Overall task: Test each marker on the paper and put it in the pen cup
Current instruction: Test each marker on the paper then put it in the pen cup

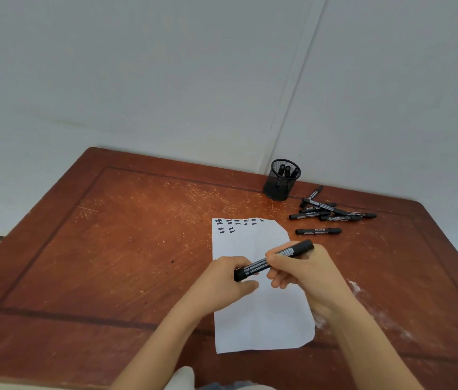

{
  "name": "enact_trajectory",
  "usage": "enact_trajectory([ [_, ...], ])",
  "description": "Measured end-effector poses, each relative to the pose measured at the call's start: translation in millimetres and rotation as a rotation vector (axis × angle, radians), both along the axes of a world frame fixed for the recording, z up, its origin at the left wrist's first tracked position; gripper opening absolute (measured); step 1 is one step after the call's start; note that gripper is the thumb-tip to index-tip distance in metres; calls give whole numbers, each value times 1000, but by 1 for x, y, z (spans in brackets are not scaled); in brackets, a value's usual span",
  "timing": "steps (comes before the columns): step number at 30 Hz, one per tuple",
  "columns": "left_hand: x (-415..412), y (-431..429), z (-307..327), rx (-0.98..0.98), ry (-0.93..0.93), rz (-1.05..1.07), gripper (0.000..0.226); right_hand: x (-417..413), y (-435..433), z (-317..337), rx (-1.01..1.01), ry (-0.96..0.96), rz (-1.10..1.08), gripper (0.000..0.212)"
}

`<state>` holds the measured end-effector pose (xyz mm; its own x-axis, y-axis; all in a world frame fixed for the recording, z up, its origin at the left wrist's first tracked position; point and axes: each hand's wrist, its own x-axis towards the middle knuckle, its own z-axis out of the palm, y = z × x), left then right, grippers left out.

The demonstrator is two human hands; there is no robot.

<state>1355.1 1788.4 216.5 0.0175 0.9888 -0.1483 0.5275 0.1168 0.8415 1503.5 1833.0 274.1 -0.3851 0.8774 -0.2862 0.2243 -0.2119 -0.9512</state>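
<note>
A black marker [261, 262] is held level above the white paper [253, 240]. My left hand [226, 282] grips its left end, where the cap sits. My right hand [306, 270] grips the barrel toward the right end. The paper lies on the brown wooden table [109, 235] and carries several small black test marks along its top edge. The black mesh pen cup [281, 180] stands at the table's back edge with a few markers inside. A loose pile of black markers [332, 212] lies to the right of the cup, and one single marker [318, 231] lies nearer the paper.
The table stands against pale walls that meet in a corner behind the cup. White scuff patches [354, 288] mark the wood right of the paper. Bare scratched wood stretches to the left of the paper.
</note>
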Motion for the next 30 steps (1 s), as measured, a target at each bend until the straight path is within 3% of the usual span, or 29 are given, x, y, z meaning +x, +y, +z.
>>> enact_trajectory([
  [5, -7, -4, 4, -5, -152, -57, 18, 4, 8, 10, 31, -67, 79, 13],
  [9, -5, -11, 1, 14, -375, 33, 35, 1, 8, 9, 16, -93, 102, 15],
  [13, -5, -9, -12, 114, -330, 265, 47, -10, -1, -1, -21, -11, 85, 15],
  [16, -5, -8, -17, 152, -238, 322, 50, -18, -8, -8, -22, 24, 58, 16],
  [19, -3, -9, -21, 141, -274, 377, 48, -21, -8, -13, -29, 41, 30, 17],
  [23, -3, 0, -31, 63, -600, 562, 56, -18, -8, -19, -69, 95, -7, 18],
  [28, -5, 5, -34, 72, -251, 425, 24, -10, -1, -28, -41, 22, 16, 14],
  [30, -8, 7, -39, 88, -231, 399, 28, -5, 6, -29, -28, -3, 1, 14],
])
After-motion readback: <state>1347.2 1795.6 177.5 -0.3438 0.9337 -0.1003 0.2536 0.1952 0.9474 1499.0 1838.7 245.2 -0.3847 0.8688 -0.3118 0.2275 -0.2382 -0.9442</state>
